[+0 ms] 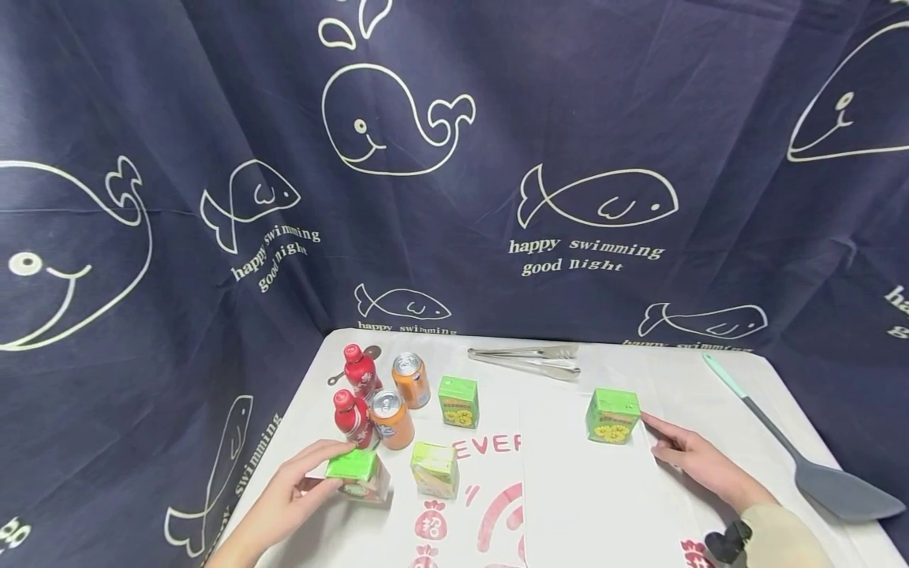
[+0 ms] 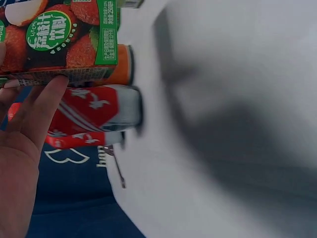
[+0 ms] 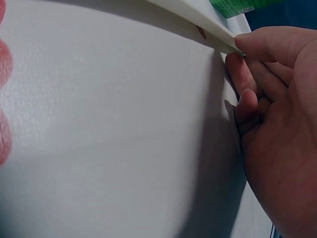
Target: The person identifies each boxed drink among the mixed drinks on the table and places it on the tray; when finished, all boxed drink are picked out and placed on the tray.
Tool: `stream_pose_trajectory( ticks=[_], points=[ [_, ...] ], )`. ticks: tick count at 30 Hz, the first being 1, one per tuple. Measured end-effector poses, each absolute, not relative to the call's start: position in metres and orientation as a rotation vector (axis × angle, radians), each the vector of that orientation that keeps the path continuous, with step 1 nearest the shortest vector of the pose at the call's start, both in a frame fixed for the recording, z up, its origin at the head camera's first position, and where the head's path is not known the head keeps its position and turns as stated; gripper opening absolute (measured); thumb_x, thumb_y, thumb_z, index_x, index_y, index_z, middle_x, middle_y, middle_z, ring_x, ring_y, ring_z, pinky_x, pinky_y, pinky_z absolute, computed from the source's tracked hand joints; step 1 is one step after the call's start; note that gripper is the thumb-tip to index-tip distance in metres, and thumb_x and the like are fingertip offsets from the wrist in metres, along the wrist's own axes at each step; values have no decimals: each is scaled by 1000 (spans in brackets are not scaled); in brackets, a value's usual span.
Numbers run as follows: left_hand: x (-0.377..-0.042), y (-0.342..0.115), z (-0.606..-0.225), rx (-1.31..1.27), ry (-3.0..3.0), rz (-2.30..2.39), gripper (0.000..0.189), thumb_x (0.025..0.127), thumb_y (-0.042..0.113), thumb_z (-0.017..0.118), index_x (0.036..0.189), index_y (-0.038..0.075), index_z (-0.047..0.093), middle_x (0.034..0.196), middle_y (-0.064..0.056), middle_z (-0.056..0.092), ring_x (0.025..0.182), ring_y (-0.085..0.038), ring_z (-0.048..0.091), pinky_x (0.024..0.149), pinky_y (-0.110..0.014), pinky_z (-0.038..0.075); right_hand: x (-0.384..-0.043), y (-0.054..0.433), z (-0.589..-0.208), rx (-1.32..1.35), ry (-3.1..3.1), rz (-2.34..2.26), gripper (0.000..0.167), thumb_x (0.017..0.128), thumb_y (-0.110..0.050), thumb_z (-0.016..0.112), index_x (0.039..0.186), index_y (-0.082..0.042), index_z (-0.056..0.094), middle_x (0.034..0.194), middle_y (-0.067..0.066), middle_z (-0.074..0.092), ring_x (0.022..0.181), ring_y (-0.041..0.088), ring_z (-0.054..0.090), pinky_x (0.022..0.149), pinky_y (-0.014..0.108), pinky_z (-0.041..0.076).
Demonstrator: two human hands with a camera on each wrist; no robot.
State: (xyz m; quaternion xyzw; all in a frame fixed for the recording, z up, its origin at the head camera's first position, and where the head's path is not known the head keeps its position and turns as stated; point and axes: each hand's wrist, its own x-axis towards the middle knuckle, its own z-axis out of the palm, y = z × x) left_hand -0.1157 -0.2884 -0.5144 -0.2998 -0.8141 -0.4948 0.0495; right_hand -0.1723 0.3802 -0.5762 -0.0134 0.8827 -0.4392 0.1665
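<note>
My left hand (image 1: 287,489) grips a green-topped lychee juice carton (image 1: 357,473) at the table's left front. In the left wrist view, lychees cover the side of this juice carton (image 2: 74,37), and fingers lie along its lower edge. On the right, my right hand (image 1: 699,465) is at the edge of a flat white board (image 1: 589,505). The right wrist view shows its thumb and fingertips pinching the board's edge (image 3: 218,39). A green juice carton (image 1: 613,416) with yellow flowers stands near the board's far end, close to the right index fingertip.
Two red bottles (image 1: 360,371) and two orange cans (image 1: 393,420) stand at left. A green carton (image 1: 458,402) and a yellow-green carton (image 1: 435,471) are near the middle. Metal tongs (image 1: 529,360) and a spoon (image 1: 372,352) lie at the back, a grey spatula (image 1: 841,487) at right.
</note>
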Motion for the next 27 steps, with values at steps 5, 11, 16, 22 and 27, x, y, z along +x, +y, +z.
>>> stream_pose_trajectory(
  ticks=[5,11,16,22,27],
  points=[
    [-119,-282,-496,-932,-2451,-1505,49,94,-3,74,140,5,63,130,-9,65,118,-13,63,74,-34,64,-171,383,-579,-60,2541,-1244,72,103,-29,66,163,-5,33,109,7,56,103,18,50,88,24,48],
    [-121,-275,-484,-943,-2411,-1481,50,92,-6,75,140,5,63,128,-8,67,115,-13,64,69,-33,64,-170,383,-579,-67,2544,-1254,71,103,-28,66,162,-5,34,109,6,58,103,17,50,90,25,48],
    [-126,-272,-478,-910,-2410,-1488,49,92,-5,76,138,3,64,127,-7,67,111,-12,64,65,-34,63,-171,383,-576,-61,2535,-1249,71,103,-27,65,162,-4,33,111,6,58,105,20,50,92,28,49],
    [-132,-266,-467,-898,-2373,-1482,49,91,-7,76,137,5,65,124,-6,68,107,-12,65,64,-33,62,-172,383,-578,-68,2530,-1268,69,104,-23,65,162,-3,33,109,7,57,103,20,50,85,26,48],
    [-137,-256,-458,-919,-2327,-1501,50,89,-9,76,136,3,65,124,-9,68,106,-13,64,64,-33,62,-171,381,-577,-79,2521,-1288,69,104,-21,64,162,-1,32,107,7,56,101,19,49,80,27,46]
  ],
)
